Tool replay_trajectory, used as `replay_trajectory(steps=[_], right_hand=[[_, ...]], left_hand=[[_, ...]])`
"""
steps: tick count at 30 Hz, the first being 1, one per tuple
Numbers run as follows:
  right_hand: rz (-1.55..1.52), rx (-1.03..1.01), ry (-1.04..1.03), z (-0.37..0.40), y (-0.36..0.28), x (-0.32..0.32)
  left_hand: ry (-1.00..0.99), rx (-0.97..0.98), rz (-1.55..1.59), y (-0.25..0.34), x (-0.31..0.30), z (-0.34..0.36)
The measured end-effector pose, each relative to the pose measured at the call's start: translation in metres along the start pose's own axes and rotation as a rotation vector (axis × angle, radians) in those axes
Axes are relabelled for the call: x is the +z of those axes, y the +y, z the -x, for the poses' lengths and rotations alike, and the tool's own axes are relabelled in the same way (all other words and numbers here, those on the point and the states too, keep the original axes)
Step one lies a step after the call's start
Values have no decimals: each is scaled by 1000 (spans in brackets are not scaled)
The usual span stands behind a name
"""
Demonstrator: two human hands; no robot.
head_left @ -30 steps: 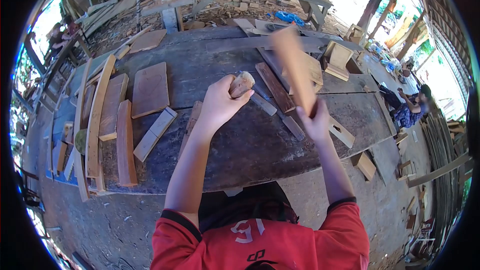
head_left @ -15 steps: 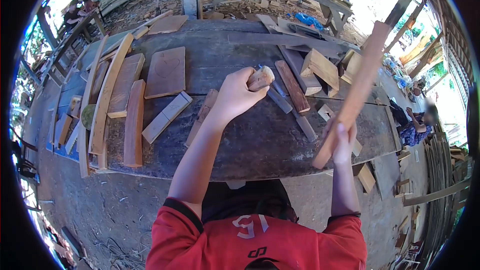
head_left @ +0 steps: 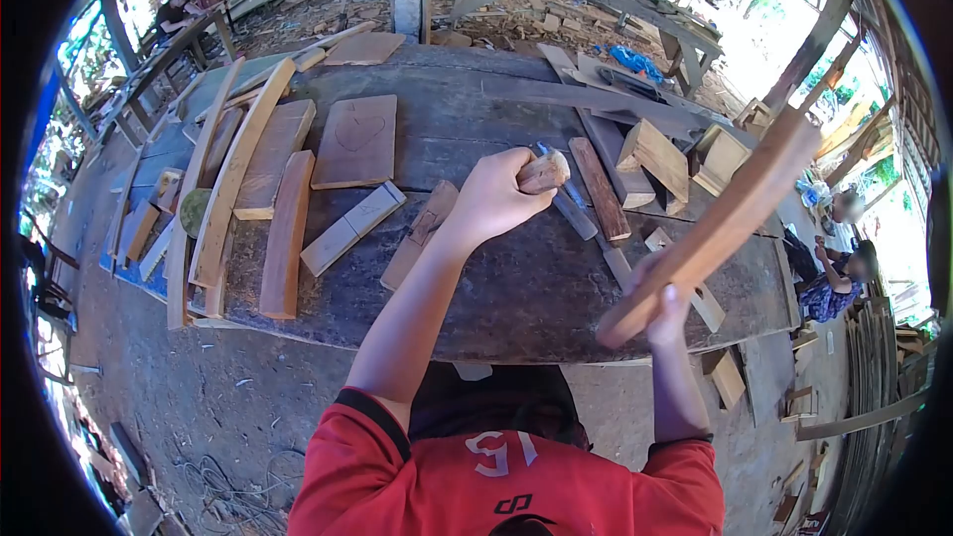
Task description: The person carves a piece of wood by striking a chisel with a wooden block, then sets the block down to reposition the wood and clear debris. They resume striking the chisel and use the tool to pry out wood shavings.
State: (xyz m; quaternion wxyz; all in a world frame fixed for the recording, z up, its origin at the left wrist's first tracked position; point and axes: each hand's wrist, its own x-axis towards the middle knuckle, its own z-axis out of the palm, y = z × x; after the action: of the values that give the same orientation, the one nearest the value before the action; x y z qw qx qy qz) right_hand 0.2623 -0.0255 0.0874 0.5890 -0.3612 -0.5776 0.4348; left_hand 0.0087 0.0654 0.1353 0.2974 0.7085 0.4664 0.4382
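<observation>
My left hand (head_left: 499, 197) is closed around a short, thick wooden handle (head_left: 546, 172), its rounded worn end turned up toward me. What lies below that handle is hidden by the fist. My right hand (head_left: 663, 303) grips a long reddish wooden bar (head_left: 720, 223) near its lower end. The bar slants up to the right, above the table's right part. Under my left forearm lies a wood piece with dark cut-outs (head_left: 421, 235). Beside the left fist are a flat dark grey tool (head_left: 574, 213) and a reddish-brown wood strip (head_left: 600, 189).
The dark worktable (head_left: 486, 313) carries long curved timbers (head_left: 238, 179) and a board with a drawn outline (head_left: 355, 142) at left. A marked block (head_left: 354, 228) lies nearby. Angled wooden blocks (head_left: 655, 161) stand at right. People (head_left: 832, 278) sit at far right and far left.
The wooden bar in my right hand has tilted further right, its lower end shifting left. My left hand keeps its grip on the handle. The whole view has shifted slightly.
</observation>
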Motion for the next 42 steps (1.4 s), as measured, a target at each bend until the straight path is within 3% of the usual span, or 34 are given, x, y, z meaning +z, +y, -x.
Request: replay_trajectory(steps=[1,2,3,5,8,11,12,14,15,17,21,23,24,26,27,29,33,36,38,39,42], right_hand=[[25,21,-28,0,11,1],[352,-5,-92,-4,16,1],[740,86,-283,-12,-19,19],[722,-5,-246,-11,-10,8],[251,-21,74,-9,-9,11],[-123,-12,76,-8,1,14],[-122,-13,76,-7,10,11],[234,5,-46,-9,38,5],[606,18,-215,-16,1,27],[728,71,-223,-16,-13,29],[137,-14,28,-12,-1,22],[-138,-7,-52,-9,6,23],[-139,-8,-52,-9,11,26],[299,-33,-107,-13,19,34],[659,52,-249,-17,5,36],[609,27,-214,-19,3,28],[4,7,94,-17,6,28],[-169,36,7,-14,16,29],[439,-183,-120,-19,16,39],[727,17,-275,-19,3,36],[682,35,-250,-21,-2,33]], left_hand=[[6,-10,11,1,0,0],[13,-8,13,-5,2,-2],[41,32,12,-16,5,-4],[71,71,2,-18,1,-3],[33,26,-25,-6,-8,2],[13,6,24,-8,-5,1],[15,24,26,-10,-3,1],[28,43,27,-13,-3,-1],[20,27,-5,-15,-4,-1],[11,11,-43,-16,-7,-1],[37,33,16,-14,-10,-1],[29,26,14,-13,-10,-1],[29,36,17,-14,-8,0],[37,48,22,-22,-5,-2],[48,63,11,-26,-5,-5],[52,76,-3,-33,-6,-4],[8,-12,-20,-19,-12,1],[7,-19,-12,-17,-13,1],[10,1,-9,-21,-10,0],[10,-1,-14,-27,-9,0],[42,64,-21,-33,-10,-3]])
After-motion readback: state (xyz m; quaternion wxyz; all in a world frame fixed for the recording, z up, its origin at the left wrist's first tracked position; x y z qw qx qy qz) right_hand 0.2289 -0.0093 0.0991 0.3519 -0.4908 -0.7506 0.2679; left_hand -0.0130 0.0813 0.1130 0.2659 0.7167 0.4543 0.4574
